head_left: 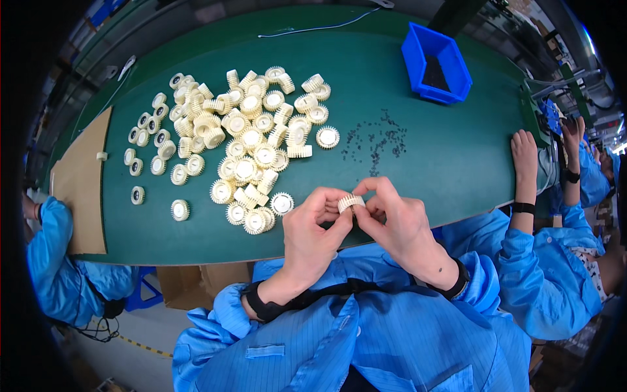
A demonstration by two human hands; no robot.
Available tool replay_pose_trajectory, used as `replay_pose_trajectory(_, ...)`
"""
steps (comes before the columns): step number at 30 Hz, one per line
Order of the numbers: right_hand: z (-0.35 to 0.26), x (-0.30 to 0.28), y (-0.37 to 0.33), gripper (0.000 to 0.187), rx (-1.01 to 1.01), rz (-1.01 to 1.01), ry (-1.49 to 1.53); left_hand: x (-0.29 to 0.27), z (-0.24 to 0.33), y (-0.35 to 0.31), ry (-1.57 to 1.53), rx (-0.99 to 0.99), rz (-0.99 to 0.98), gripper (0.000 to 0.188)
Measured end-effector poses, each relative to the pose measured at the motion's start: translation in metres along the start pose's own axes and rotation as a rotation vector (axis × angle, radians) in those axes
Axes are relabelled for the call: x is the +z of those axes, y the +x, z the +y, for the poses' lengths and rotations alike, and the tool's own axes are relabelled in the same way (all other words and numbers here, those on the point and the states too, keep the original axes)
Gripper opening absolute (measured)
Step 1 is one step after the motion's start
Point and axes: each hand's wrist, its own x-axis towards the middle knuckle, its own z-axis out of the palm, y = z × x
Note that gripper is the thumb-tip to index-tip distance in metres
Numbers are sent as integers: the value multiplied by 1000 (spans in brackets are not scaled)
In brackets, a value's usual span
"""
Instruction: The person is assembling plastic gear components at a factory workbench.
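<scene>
Between my two hands, just above the near edge of the green table, is a cream toothed plastic wheel. The fingers of my left hand pinch it from the left. My right hand grips it from the right with thumb and forefinger. Whether a small part sits between the fingertips is hidden. A big heap of the same cream wheels lies to the left of my hands. Beyond my right hand, tiny black pieces are scattered on the table.
A blue bin holding black pieces stands at the far right. Wheels with dark centres lie on the heap's left side. Brown cardboard covers the table's left end. Co-workers in blue sleeves sit on both sides. A white cable lies at the back.
</scene>
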Motion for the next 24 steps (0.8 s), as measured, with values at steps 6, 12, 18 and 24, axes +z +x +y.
replay_pose_trajectory(6, -4, -9, -4, 25, 43, -56, 88, -2, 6, -1, -32, -10, -30, 11)
replay_pose_trajectory(12, 7, -30, -4, 23, 177, -40, 115, 0, 38, 7, 373, 117, -213, 29)
replay_pose_trajectory(18, 82, -86, 10, 21, 509, 317, 134, -6, 46, 54, 1240, 698, 23, 42)
replay_pose_trajectory(24, 93, -88, 5, 28, 374, 533, -156, -16, 37, 68, 1473, 768, 11, 36)
